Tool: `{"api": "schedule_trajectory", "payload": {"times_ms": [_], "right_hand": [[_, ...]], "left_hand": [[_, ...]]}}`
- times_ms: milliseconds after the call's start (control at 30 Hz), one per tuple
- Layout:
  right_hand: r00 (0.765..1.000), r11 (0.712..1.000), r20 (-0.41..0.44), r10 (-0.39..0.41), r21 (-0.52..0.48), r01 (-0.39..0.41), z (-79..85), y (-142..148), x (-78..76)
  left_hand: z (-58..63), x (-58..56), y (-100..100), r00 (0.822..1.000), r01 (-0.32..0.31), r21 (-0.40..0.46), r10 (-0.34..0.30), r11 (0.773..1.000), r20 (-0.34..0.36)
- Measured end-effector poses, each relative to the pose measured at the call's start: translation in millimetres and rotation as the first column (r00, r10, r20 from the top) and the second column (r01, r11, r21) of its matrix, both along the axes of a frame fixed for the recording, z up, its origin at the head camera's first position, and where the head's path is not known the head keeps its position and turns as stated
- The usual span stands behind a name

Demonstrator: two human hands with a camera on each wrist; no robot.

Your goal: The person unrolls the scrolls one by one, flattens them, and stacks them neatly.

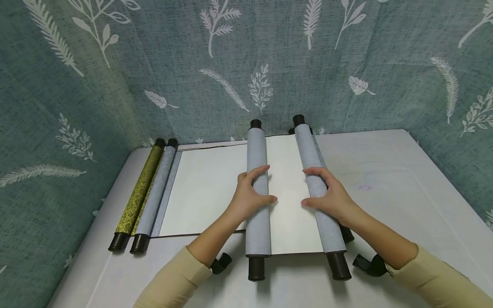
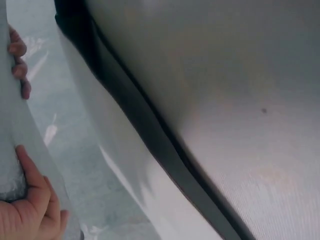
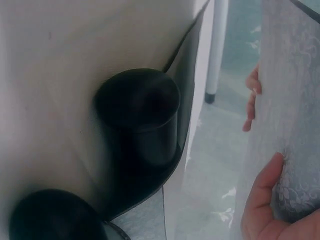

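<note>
My left hand grips a pale grey-blue scroll roll with black end knobs, thumb and index finger reaching over its right side. My right hand holds a second grey-blue roll, which slants slightly. Blank white paper spans the gap between both rolls, and more white paper extends left from under the left one. Beneath the right-hand roll, part of another roll with a dark end knob shows. A large black knob stands close up in the right wrist view.
At the table's left lie another grey-blue roll, at the paper's far end, and a yellow-green patterned roll, both with black knobs. The white table meets a leaf-patterned teal cloth behind. Black bands are partly visible near both wrists.
</note>
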State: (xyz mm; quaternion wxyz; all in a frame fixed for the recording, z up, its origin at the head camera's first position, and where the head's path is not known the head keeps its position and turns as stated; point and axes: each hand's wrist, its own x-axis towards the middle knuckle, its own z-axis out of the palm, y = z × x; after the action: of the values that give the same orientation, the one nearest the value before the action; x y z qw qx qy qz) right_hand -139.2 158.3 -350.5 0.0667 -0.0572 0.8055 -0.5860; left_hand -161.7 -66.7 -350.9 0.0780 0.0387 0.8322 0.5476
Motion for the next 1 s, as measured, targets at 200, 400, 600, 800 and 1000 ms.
{"api": "schedule_trajectory", "payload": {"times_ms": [200,400,600,800,1000], "right_hand": [[1.000,1.000,-0.015,0.013,0.001,-0.013,1.6,0.1,0.8],[1.000,1.000,-0.028,0.009,0.013,-0.009,2.5,2.8,0.9],[1.000,1.000,-0.021,-0.001,0.023,0.001,3.3,8.4,0.5],[1.000,1.000,0.015,0.007,0.003,-0.007,5.7,12.2,0.9],[1.000,0.999,-0.010,-0.007,0.050,0.008,4.6,13.0,1.5]], "left_hand": [[2.8,1.2,-6.7,1.000,-0.001,-0.024,0.002,1.000,0.005],[4.2,0.8,-10.9,1.000,0.016,-0.013,-0.016,1.000,0.001],[4.3,3.8,-17.3,0.999,0.009,0.033,-0.010,0.999,0.038],[1.3,5.5,-19.6,0.999,-0.033,0.077,0.032,0.996,0.010],[-4.3,2.1,-21.0,1.000,-0.030,0.012,0.030,0.999,-0.004]]}}
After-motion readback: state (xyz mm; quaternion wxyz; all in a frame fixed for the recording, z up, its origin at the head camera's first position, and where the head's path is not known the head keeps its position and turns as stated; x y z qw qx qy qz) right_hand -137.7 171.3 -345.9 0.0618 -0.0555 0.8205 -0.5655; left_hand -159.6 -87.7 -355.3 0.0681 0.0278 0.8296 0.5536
